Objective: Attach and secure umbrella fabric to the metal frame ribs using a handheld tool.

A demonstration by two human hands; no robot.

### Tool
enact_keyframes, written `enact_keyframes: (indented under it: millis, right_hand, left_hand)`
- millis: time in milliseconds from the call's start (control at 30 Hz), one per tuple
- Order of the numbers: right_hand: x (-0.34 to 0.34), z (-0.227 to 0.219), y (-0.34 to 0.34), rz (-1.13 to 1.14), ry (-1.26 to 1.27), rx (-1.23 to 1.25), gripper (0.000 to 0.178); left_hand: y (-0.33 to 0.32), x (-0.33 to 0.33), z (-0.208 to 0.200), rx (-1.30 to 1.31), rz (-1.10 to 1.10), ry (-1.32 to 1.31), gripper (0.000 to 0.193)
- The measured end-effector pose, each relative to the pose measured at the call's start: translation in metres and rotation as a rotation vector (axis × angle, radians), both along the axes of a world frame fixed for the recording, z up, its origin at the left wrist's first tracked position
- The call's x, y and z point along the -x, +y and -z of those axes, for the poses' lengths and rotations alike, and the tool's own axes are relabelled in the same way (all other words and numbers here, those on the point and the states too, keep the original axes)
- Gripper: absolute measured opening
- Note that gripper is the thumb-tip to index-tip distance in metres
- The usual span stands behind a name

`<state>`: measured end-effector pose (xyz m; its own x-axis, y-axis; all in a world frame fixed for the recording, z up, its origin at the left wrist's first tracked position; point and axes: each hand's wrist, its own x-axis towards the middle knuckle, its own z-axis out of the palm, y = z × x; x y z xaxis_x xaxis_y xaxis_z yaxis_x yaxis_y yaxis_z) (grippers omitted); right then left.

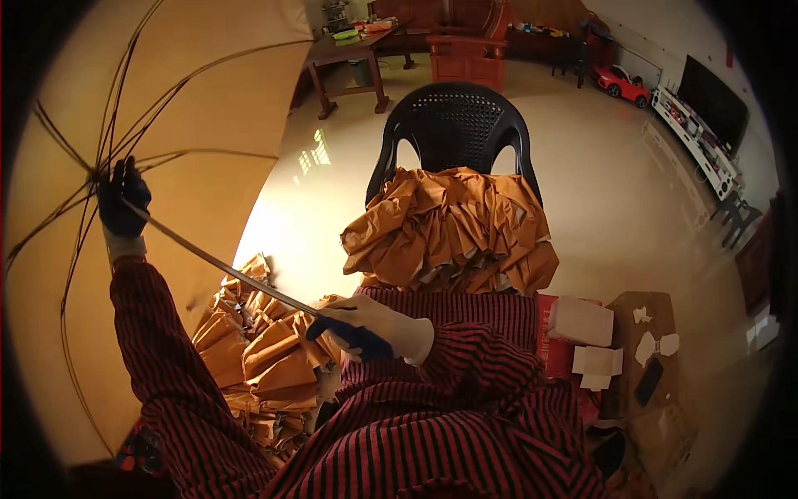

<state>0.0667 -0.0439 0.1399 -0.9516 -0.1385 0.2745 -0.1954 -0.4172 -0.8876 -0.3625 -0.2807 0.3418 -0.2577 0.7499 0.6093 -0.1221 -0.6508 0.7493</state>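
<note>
An opened umbrella with an orange-tan canopy (208, 108) fills the left side, its inside with thin dark ribs facing me. My left hand (125, 200), in a white glove with dark blue coating, is closed around the umbrella's shaft close to the hub where the ribs meet. The metal shaft (224, 264) slants down to the right. Near its lower end my right hand (362, 328), gloved the same way, grips it above my lap. The very end of the shaft is hidden in that hand.
Folded orange-brown umbrella covers (453, 229) lie heaped on a black plastic chair (457, 116) ahead. Another such pile (283, 362) is on the floor beneath the shaft. At right, a red box (559, 337), white cartons (582, 320) and a dark phone-like slab (648, 382) rest by cardboard (623, 333).
</note>
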Motion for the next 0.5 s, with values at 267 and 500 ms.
enact_keyframes:
  millis: [267, 500]
  right_hand:
    - [0.02, 0.041, 0.012, -0.146, 0.089, 0.177, 0.028]
    - [0.004, 0.027, 0.021, -0.147, -0.186, 0.247, 0.037]
  left_hand:
    - [-0.016, 0.015, 0.054, 0.086, -0.132, -0.176, 0.047]
    - [-0.005, 0.017, 0.083, 0.162, -0.431, -0.194, 0.047]
